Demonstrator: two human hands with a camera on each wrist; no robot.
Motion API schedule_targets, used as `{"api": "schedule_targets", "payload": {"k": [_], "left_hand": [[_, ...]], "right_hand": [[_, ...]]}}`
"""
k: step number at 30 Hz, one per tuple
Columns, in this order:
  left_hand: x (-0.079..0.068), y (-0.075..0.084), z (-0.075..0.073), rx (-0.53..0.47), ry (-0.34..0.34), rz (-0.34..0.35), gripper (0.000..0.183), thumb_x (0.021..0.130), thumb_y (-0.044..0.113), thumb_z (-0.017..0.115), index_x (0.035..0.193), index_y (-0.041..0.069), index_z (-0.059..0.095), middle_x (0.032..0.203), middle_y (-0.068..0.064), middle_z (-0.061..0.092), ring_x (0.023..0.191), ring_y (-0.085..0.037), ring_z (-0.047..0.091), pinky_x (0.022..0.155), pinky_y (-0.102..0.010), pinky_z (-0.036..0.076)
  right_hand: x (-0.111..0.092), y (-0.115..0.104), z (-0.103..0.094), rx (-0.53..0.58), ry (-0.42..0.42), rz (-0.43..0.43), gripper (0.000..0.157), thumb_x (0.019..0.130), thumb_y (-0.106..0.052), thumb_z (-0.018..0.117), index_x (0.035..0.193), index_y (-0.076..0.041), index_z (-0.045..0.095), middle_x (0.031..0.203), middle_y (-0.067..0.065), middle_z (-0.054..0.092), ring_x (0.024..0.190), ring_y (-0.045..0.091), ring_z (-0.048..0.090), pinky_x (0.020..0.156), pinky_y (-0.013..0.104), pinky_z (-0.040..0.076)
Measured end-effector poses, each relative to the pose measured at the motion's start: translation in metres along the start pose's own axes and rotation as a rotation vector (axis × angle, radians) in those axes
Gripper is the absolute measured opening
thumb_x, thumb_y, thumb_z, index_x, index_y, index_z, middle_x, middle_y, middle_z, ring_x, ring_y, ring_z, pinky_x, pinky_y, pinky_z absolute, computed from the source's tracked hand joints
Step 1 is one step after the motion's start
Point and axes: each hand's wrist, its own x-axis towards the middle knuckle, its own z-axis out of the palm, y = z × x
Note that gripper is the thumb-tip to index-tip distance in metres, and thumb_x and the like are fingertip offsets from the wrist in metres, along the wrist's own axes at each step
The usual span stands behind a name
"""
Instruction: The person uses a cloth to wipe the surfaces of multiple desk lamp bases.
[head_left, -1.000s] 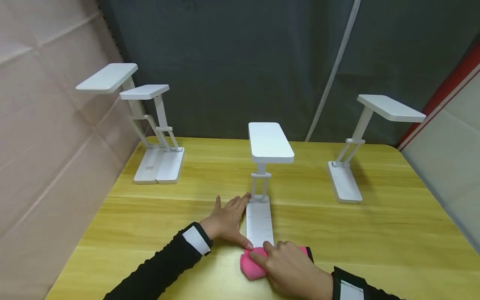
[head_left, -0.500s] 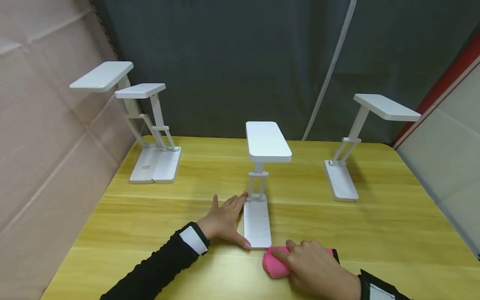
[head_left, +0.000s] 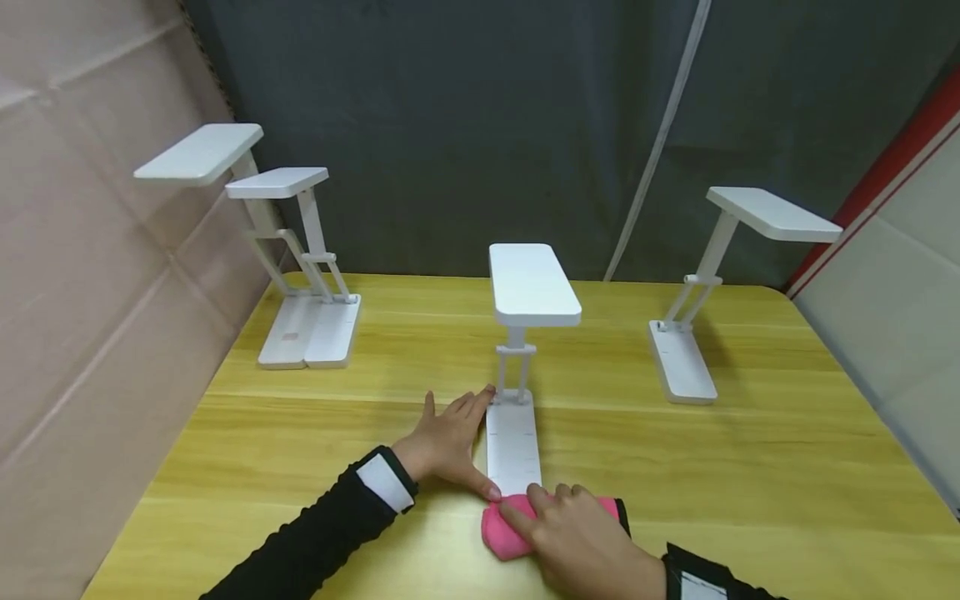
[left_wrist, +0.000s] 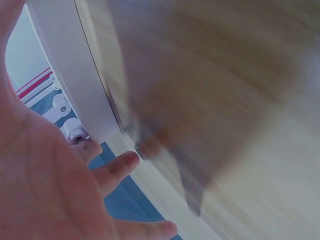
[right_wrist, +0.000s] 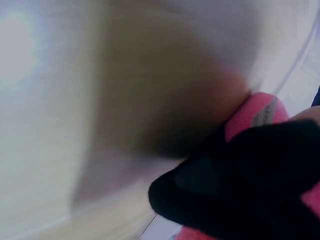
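A white folding desk lamp [head_left: 512, 442] stands upright on the table in front of me, its flat head raised over its base. My left hand [head_left: 444, 446] rests along the base's left side, fingers spread and thumb near the front corner; in the left wrist view its fingertips lie by the base's edge [left_wrist: 75, 65]. My right hand [head_left: 585, 542] grips a folded pink cloth [head_left: 504, 533] with a black edge, against the front end of the base. A pale tag shows on the cloth [right_wrist: 255, 112] in the right wrist view, where a black part blocks much of it.
At the back left, two similar white lamps [head_left: 330, 333] stand with bases side by side. Another white lamp [head_left: 684, 367] stands at right. The wooden table [head_left: 300, 442] ends at a dark curtain [head_left: 450, 125], with pale sheets on both sides.
The right hand slid the pink cloth to the right along the base's front end, then back to the left. The left hand and the lamp kept their places; the view shifted slightly.
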Motion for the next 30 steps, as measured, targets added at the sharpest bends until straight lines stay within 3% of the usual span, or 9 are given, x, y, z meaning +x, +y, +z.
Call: {"api": "schedule_targets", "payload": {"k": [11, 16, 19, 23, 30], "left_hand": [[-0.003, 0.0, -0.004, -0.025, -0.007, -0.001, 0.133, 0.049, 0.076, 0.068, 0.143, 0.014, -0.003, 0.149, -0.006, 0.012, 0.133, -0.025, 0.017, 0.097, -0.069, 0.001], [-0.004, 0.0, -0.003, -0.035, -0.011, -0.001, 0.132, 0.049, 0.076, 0.067, 0.143, 0.014, -0.002, 0.149, -0.006, 0.012, 0.133, -0.026, 0.017, 0.097, -0.069, 0.001], [-0.003, 0.0, -0.002, -0.031, -0.01, 0.004, 0.133, 0.049, 0.077, 0.067, 0.143, 0.014, -0.002, 0.149, -0.006, 0.011, 0.133, -0.025, 0.017, 0.097, -0.069, 0.002], [-0.003, 0.001, -0.001, -0.026, -0.009, 0.005, 0.133, 0.049, 0.077, 0.067, 0.143, 0.014, -0.002, 0.149, -0.006, 0.013, 0.133, -0.025, 0.018, 0.097, -0.069, 0.002], [-0.003, 0.001, -0.002, -0.017, -0.012, 0.008, 0.132, 0.049, 0.077, 0.066, 0.143, 0.014, -0.001, 0.148, -0.007, 0.016, 0.133, -0.026, 0.018, 0.097, -0.07, 0.002]], "right_hand": [[-0.023, 0.022, -0.008, 0.133, -0.056, 0.145, 0.042, 0.067, -0.014, 0.06, 0.107, -0.027, 0.058, 0.077, -0.005, 0.051, 0.05, 0.012, 0.04, 0.046, 0.027, 0.036], [-0.025, 0.04, -0.025, 0.211, -0.131, 0.248, 0.047, 0.067, -0.013, 0.06, 0.11, -0.032, 0.06, 0.075, -0.006, 0.05, 0.049, 0.008, 0.039, 0.041, 0.027, 0.033], [-0.017, 0.057, -0.038, 0.239, -0.163, 0.326, 0.05, 0.067, -0.013, 0.061, 0.113, -0.032, 0.059, 0.078, -0.004, 0.053, 0.048, 0.007, 0.036, 0.04, 0.026, 0.031], [0.005, 0.076, -0.044, 0.232, -0.097, 0.356, 0.05, 0.069, -0.016, 0.06, 0.117, -0.029, 0.057, 0.08, -0.003, 0.053, 0.047, 0.007, 0.036, 0.039, 0.025, 0.031], [0.04, 0.084, -0.008, 0.15, 0.025, 0.295, 0.042, 0.074, -0.018, 0.059, 0.115, -0.023, 0.058, 0.076, 0.001, 0.053, 0.045, 0.007, 0.036, 0.038, 0.024, 0.032]]}}
